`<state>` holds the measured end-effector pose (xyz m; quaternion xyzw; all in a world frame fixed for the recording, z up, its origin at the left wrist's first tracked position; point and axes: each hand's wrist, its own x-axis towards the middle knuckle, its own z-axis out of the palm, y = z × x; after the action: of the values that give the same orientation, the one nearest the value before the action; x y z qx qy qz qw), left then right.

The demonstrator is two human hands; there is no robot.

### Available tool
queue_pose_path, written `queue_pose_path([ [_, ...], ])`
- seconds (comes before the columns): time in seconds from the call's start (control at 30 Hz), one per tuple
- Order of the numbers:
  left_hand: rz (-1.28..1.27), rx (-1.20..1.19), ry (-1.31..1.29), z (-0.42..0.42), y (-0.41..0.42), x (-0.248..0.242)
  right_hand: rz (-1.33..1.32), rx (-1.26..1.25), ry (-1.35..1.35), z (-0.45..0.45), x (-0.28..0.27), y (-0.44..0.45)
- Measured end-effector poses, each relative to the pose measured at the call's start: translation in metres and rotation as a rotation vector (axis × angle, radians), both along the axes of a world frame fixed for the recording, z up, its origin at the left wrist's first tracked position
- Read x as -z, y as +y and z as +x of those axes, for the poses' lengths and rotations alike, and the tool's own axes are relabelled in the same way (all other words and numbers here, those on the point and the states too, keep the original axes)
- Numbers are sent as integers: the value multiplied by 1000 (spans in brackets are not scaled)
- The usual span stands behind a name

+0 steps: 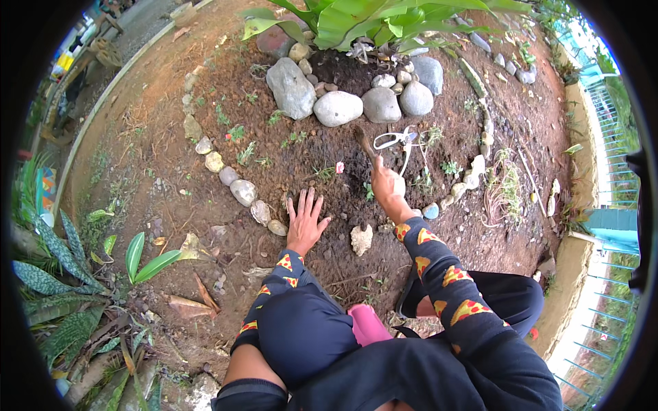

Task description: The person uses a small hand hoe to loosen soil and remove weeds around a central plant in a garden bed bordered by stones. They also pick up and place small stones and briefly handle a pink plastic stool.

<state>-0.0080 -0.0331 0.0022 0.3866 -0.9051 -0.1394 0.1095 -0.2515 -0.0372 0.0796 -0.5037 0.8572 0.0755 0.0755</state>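
Note:
My left hand point(305, 221) rests palm down on the dark soil point(318, 146), fingers spread and holding nothing. It lies just right of a row of small border stones. In my right fist point(388, 186) is a brown hand tool point(364, 141), pointing away from me towards the big stones; its exact kind is hard to make out. White-handled pruning shears point(396, 139) lie on the soil beside that tool, handles apart. Between my hands grows a small plant with a pink flower point(339, 167). A pale rough stone point(361, 240) sits in front of my knees.
Large grey stones point(337, 108) ring a broad-leaved green plant point(360, 23) ahead. Border stones point(242, 191) curve along the left, with more stones point(471, 179) at right. Pulled weeds point(503, 192) lie outside the right border. Snake plants point(61, 251) stand left; a fence point(619, 154) runs along the right.

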Motion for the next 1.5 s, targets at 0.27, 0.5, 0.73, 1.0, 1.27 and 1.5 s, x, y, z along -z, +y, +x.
queue_pose_path([
  [0.27,24,-15,-23,0,-1,1,324,-172,-189,-3,-89,13],
  [0.5,6,0,-20,-1,0,1,187,55,-487,-48,-103,-15],
  [0.73,-12,1,-18,-2,1,0,89,85,-249,-5,-6,21],
  [1.0,1,-1,-10,-2,-1,3,10,57,-395,-18,-80,33],
  [1.27,18,-2,-37,-2,0,1,176,312,-784,-33,-50,28],
  [1.5,25,-10,-13,-1,0,1,34,116,-211,7,-8,72],
])
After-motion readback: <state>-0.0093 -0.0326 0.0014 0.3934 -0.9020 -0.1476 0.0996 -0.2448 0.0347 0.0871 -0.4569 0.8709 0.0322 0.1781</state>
